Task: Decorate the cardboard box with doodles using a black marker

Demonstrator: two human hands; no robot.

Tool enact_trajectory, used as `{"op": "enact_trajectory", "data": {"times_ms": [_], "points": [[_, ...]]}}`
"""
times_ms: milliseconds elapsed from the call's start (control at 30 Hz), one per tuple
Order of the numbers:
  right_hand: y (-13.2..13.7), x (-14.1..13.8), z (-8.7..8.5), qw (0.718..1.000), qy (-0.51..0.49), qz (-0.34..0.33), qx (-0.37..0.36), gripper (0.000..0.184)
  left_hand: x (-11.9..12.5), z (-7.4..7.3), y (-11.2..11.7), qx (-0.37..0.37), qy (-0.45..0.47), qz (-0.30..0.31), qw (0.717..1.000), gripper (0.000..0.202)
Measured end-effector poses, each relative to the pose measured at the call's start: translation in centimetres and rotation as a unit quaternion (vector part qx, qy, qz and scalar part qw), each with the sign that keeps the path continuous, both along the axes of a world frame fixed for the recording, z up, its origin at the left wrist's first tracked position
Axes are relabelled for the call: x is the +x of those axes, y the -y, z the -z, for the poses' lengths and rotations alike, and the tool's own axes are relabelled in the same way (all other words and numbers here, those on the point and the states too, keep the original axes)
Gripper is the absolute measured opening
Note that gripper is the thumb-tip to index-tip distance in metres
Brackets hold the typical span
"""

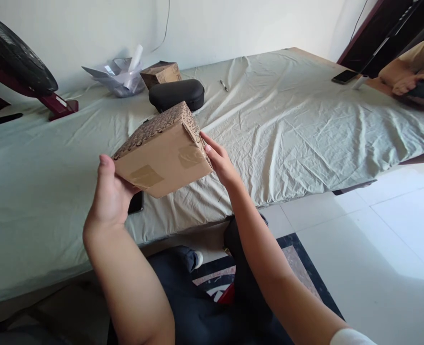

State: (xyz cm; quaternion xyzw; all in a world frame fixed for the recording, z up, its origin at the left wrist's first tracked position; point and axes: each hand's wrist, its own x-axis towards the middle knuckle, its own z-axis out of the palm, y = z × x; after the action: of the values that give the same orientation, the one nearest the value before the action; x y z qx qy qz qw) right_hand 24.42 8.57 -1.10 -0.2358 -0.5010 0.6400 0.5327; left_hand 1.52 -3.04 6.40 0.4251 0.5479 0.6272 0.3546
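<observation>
I hold a brown cardboard box (161,153) tilted in the air above the near edge of a mattress (305,124) covered with a grey-green sheet. Its plain underside faces me with two strips of tape, and its other faces carry a dark printed pattern. My left hand (109,194) grips the box's left corner, thumb up along the edge. My right hand (221,160) presses on the box's right side with fingers closed against it. Below the box, a black phone (136,203) lies on the sheet, partly hidden by my left hand.
Farther back lie a black oval case (177,93), a second small patterned box (161,73), crumpled clear plastic (120,76) and a pen (223,85). A black fan (14,57) stands at the left. Another person's arm (413,72) and a phone (344,76) are at the far right.
</observation>
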Motion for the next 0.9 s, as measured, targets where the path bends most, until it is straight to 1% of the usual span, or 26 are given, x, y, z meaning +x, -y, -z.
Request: {"op": "enact_trajectory", "data": {"times_ms": [133, 233, 333, 400, 467, 533, 600, 733, 800, 900], "points": [[-0.2, -1.0, 0.1, 1.0, 0.002, 0.001, -0.012, 0.101, -0.2, -0.1, -0.1, 0.006, -0.01, -0.019, 1.0, 0.087], [-0.3, -1.7, 0.0, 1.0, 0.0, 0.005, -0.007, 0.099, 0.0, -0.4, -0.2, 0.013, -0.003, -0.021, 1.0, 0.081], [-0.2, -2.2, 0.0, 0.999, -0.019, 0.028, -0.005, 0.091, 0.2, -0.7, 0.0, 0.001, 0.019, -0.017, 1.0, 0.075], [0.0, -2.4, 0.0, 0.998, -0.041, 0.049, 0.002, 0.084, 0.1, -0.6, 0.4, -0.017, 0.029, -0.012, 0.999, 0.067], [0.3, -2.6, -0.1, 0.996, -0.061, 0.066, 0.016, 0.077, -0.2, -0.2, 0.9, -0.04, 0.036, -0.009, 0.999, 0.058], [0.6, -2.6, -0.4, 0.995, -0.068, 0.072, 0.027, 0.073, -0.7, 0.5, 1.4, -0.054, 0.045, 0.0, 0.997, 0.054], [0.8, -2.7, -0.7, 0.995, -0.063, 0.071, 0.025, 0.071, -1.3, 1.2, 1.8, -0.054, 0.062, 0.018, 0.996, 0.058], [0.8, -2.6, -1.0, 0.996, -0.056, 0.072, 0.009, 0.07, -2.3, 2.5, 1.6, -0.044, 0.076, 0.052, 0.995, 0.079], [0.6, -2.5, -0.9, 0.996, -0.06, 0.067, 0.001, 0.071, -2.5, 2.9, 1.2, -0.041, 0.061, 0.071, 0.995, 0.081], [0.4, -2.2, -0.6, 0.995, -0.078, 0.055, -0.022, 0.076, -2.4, 3.3, 0.5, -0.052, 0.047, 0.088, 0.994, 0.078]]}}
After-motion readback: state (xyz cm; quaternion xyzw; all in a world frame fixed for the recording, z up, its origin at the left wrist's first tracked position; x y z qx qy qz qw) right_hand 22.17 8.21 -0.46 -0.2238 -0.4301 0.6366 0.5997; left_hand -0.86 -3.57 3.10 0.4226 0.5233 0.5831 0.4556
